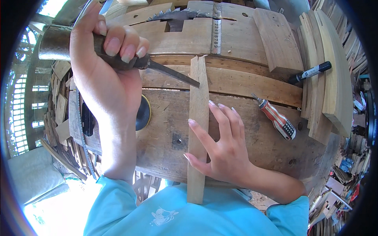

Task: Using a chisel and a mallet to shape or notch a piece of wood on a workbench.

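Observation:
My left hand is raised at the left with its fingers wrapped round the dark handle of a chisel. The narrow steel blade slants down to the right, its tip at the far part of a thin wooden strip; whether it touches is hard to tell. That strip lies lengthwise across the bench, its far end ragged and its near end reaching my blue shirt. Over the strip's middle, my right hand spreads its fingers, with thumb and forefinger across the wood and the other fingers to its right.
A screwdriver with a patterned handle lies right on the wooden workbench. Behind it are a black marker and stacked boards. A toothed circular saw blade protrudes at the back, near a ruler strip. A round disc sits beside my left wrist.

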{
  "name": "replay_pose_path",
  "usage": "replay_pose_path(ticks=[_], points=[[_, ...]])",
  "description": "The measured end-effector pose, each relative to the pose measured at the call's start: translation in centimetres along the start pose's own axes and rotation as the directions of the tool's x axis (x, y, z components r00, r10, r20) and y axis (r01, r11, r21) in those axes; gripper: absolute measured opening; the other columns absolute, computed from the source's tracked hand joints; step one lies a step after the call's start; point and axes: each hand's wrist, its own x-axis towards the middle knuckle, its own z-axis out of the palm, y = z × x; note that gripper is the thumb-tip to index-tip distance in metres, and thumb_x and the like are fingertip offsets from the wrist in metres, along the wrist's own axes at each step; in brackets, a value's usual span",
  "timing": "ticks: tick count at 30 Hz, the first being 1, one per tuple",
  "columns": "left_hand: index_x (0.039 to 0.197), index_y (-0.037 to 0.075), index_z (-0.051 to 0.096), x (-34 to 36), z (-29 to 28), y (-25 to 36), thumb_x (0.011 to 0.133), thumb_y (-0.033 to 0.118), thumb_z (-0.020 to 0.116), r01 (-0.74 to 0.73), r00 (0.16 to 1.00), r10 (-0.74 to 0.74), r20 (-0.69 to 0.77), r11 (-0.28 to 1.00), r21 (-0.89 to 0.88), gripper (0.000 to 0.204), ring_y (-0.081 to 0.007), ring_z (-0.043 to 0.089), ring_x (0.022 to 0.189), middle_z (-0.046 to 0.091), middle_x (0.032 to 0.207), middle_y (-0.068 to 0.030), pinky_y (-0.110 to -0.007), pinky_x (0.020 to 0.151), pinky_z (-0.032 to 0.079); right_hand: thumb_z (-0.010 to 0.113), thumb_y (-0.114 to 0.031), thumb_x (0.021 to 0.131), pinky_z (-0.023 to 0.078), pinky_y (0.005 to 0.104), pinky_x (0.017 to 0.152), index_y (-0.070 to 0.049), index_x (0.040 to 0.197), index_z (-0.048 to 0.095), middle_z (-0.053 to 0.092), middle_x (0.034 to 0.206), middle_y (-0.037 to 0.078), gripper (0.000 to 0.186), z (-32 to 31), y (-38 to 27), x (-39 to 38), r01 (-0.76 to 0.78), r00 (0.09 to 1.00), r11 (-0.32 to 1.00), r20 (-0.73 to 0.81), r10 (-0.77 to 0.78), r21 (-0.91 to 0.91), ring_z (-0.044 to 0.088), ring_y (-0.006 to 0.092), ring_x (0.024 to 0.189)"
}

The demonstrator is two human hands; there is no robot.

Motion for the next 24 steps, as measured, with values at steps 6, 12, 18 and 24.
replay_pose_path(ticks=[6, 12, 18, 24], points=[[0.082, 0.012, 0.049, 0.2, -0.1, -0.1, 0.104, 0.026, 0.060, -0.009, 1.000, 0.009, -0.015, 1.000, 0.011, 0.028, -0.0092, 0.036, 0.058, 0.035, 0.064, 0.0045, -0.029, 0.061, 0.036, 0.079, -0.045, 0.077, 0.030, 0.0624, 0.112, -0.013, 0.135, 0.064, 0.037, 0.150, 0.031, 0.068, -0.2, 0.0, -0.1, -0.006, 1.000, 1.000, -0.009, 0.006, 0.007, 0.037, 0.0483, 0.135], [0.084, 0.015, 0.046, 0.4, -1.6, 0.0, 0.099, 0.032, 0.063, -0.016, 0.999, 0.014, 0.039, 0.997, 0.070, 0.028, -0.0117, 0.040, 0.062, 0.038, 0.066, 0.0036, -0.032, 0.064, 0.036, 0.079, -0.044, 0.077, 0.031, 0.0630, 0.112, -0.012, 0.135, 0.064, 0.037, 0.149, 0.031, 0.068, 0.1, -0.1, 0.1, 0.002, 1.000, 1.000, -0.007, -0.002, 0.008, 0.037, 0.0485, 0.135], [0.083, 0.012, 0.050, -0.1, -0.1, -0.4, 0.102, 0.027, 0.063, -0.034, 0.997, 0.037, -0.070, 0.999, 0.035, 0.027, -0.0103, 0.038, 0.062, 0.038, 0.067, 0.0033, -0.029, 0.064, 0.036, 0.079, -0.044, 0.077, 0.030, 0.0629, 0.112, -0.012, 0.134, 0.064, 0.038, 0.149, 0.031, 0.068, 0.0, 0.2, -0.1, 0.000, 1.000, 1.000, -0.022, 0.000, 0.023, 0.038, 0.0485, 0.135], [0.085, 0.013, 0.047, 0.2, -0.9, -0.3, 0.099, 0.032, 0.064, -0.050, 0.998, 0.053, -0.023, 0.991, 0.122, 0.028, -0.0135, 0.046, 0.065, 0.044, 0.070, 0.0009, -0.034, 0.069, 0.040, 0.079, -0.044, 0.077, 0.030, 0.0626, 0.112, -0.011, 0.133, 0.065, 0.038, 0.149, 0.031, 0.067, -0.1, 0.0, 0.0, -0.002, 1.000, 0.999, -0.025, 0.003, 0.033, 0.037, 0.0485, 0.136]])
